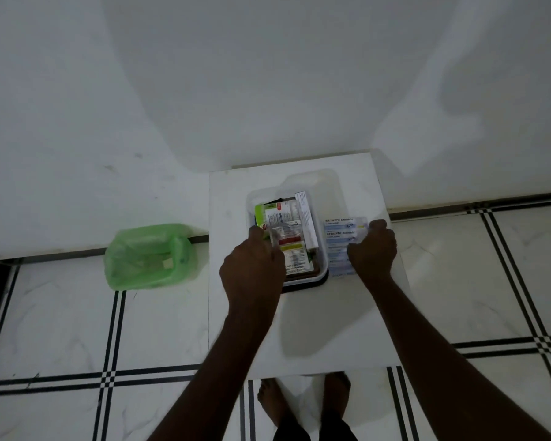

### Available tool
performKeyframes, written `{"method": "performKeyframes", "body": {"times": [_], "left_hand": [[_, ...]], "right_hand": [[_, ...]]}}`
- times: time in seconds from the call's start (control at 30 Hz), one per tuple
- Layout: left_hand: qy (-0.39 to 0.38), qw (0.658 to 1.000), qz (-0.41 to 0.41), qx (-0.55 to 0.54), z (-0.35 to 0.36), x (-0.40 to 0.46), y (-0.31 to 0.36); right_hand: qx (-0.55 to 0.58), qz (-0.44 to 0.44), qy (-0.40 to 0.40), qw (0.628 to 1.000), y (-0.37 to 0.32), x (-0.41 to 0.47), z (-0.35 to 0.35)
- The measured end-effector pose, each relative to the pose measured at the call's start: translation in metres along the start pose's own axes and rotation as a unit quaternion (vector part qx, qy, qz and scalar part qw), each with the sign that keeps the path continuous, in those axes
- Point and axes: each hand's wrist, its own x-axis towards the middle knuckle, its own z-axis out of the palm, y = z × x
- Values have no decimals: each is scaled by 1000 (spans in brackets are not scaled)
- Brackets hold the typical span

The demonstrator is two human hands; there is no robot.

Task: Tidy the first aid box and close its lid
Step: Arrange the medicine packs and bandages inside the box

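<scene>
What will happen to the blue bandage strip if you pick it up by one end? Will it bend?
The antiseptic bandage strip looks thin and flat, several joined packets, so it will probably flop and fold at the joins. It seems light; the right hand holds its edge with fingertips only. Its wrapper looks shiny, so maybe a bit slippery.

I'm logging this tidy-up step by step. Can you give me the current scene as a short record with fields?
surface: small white table against a white wall
box: clear first aid box, open, packed with medicine packets
lid: clear lid lying behind the box, not on it
left hand: left hand over the box, on a clear packet
right hand: right hand holding antiseptic bandage strips on the table beside the box
floor: green plastic bag to the left of the table
task state: lid not yet closed
</scene>
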Motion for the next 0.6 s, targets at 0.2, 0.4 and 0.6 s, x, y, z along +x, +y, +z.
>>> {"method": "performKeyframes", "body": {"times": [0.2, 0.4, 0.6], "left_hand": [[42, 994, -14, -99, -9, 18, -11], [15, 965, -15, -263, -25, 36, -9], [-24, 955, -76, -287, -14, 43, -19]], "right_hand": [[110, -56, -13, 992, -34, 9, -55], [236, -151, -51, 959, -98, -25, -116], [209, -131, -149, 958, -103, -43, -68]]}}
